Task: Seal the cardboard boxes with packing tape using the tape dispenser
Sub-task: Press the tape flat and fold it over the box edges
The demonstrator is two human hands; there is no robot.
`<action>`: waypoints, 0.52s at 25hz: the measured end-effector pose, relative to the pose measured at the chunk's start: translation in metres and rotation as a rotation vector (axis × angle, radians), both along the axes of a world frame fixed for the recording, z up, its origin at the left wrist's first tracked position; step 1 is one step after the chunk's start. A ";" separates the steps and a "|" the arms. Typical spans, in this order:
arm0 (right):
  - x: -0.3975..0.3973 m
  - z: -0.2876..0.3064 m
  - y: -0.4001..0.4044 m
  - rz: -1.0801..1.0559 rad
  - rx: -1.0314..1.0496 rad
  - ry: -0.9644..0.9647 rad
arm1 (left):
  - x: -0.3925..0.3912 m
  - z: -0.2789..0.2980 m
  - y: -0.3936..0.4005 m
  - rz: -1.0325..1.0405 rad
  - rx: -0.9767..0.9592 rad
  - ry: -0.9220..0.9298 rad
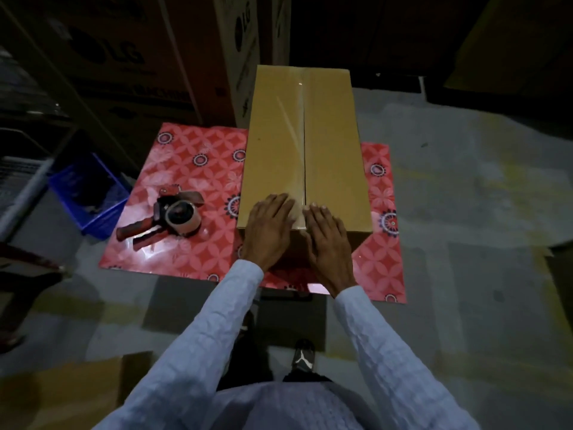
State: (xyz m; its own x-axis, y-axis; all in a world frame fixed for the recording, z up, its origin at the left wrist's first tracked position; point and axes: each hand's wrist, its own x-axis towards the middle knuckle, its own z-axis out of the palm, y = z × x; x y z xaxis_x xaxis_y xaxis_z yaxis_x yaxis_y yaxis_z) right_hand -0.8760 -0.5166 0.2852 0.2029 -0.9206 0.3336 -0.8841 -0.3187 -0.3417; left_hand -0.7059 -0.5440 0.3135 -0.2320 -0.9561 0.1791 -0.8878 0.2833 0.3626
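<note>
Both hands lie flat with fingers straight, gripping nothing — left hand [269, 231] and right hand [328, 243] press the near edge of one closed cardboard box [335, 144], either side of its centre seam. Clear tape [299, 125] runs along that seam (glare marks it). One tape dispenser [169, 217], red-handled, lies on its side left of the box, apart from it, untouched. Box and dispenser sit on one red patterned sheet [192, 169] on the floor. One blue crate [88, 193] stands further left — large printed cartons [130, 57] behind.
</note>
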 end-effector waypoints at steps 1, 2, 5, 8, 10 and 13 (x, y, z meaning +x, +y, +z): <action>-0.010 -0.001 0.001 0.029 0.002 -0.004 | 0.000 0.001 0.004 -0.044 -0.002 -0.009; -0.019 0.000 -0.001 0.054 0.003 0.013 | 0.001 0.001 0.010 -0.090 -0.017 -0.033; -0.023 0.003 -0.004 0.075 0.010 0.073 | 0.006 -0.004 0.023 -0.155 -0.084 -0.124; -0.019 0.005 -0.004 0.079 0.009 0.043 | 0.008 -0.004 0.018 -0.144 -0.133 -0.162; -0.030 0.009 -0.010 0.118 0.026 -0.011 | 0.006 -0.005 0.014 -0.153 -0.161 -0.193; -0.041 0.017 -0.016 0.137 -0.015 0.002 | 0.010 -0.008 0.008 -0.242 -0.222 -0.321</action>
State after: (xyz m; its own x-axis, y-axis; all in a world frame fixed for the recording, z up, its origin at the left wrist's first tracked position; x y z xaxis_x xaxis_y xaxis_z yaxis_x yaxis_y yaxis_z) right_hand -0.9170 -0.5331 0.3027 0.3268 -0.8790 0.3471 -0.8325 -0.4416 -0.3345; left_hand -0.6957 -0.5363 0.3055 -0.5208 -0.8143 0.2562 -0.8442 0.5359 -0.0127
